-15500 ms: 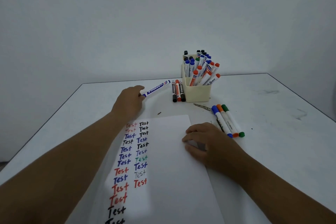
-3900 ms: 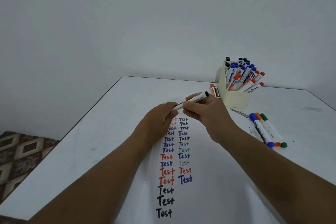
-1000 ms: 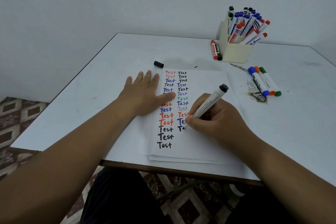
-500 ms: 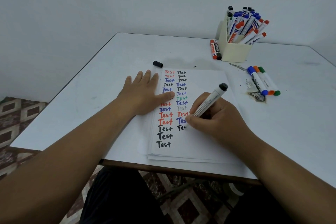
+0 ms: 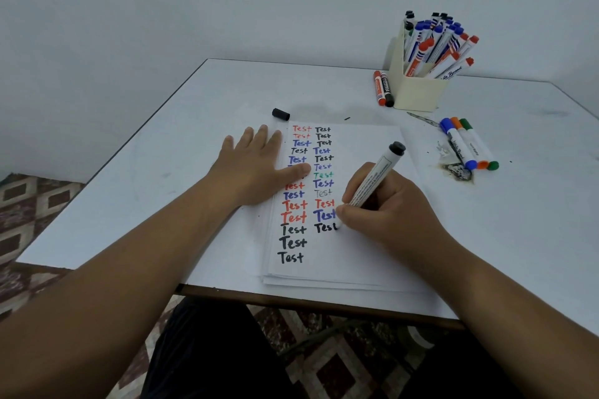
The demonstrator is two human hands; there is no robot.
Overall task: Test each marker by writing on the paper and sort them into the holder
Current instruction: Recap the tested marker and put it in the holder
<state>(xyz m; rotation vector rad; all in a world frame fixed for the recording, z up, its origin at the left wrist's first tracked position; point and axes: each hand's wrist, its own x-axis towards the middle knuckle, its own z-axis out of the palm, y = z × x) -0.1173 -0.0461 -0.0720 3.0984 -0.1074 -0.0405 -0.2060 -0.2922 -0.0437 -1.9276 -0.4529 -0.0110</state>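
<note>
My right hand (image 5: 389, 207) grips a black marker (image 5: 377, 176), uncapped, its tip on the white paper (image 5: 363, 256) at a fresh black "Test" in the second column. Flat on the paper's left edge lies my left hand (image 5: 256, 168), fingers spread and the thumb over the words. The marker's black cap (image 5: 280, 114) lies on the table above the paper. A cream holder (image 5: 418, 91) at the back right is full of several capped markers.
A red and a black marker (image 5: 382, 89) lie left of the holder. Blue, orange and green markers (image 5: 468, 144) lie right of the paper, beside a dark stain (image 5: 457, 170). The white table's (image 5: 181, 152) front edge is near my lap; patterned floor shows at the left.
In the last second my right hand has written further along the black "Test" in the second column. My left hand has stayed flat on the paper.
</note>
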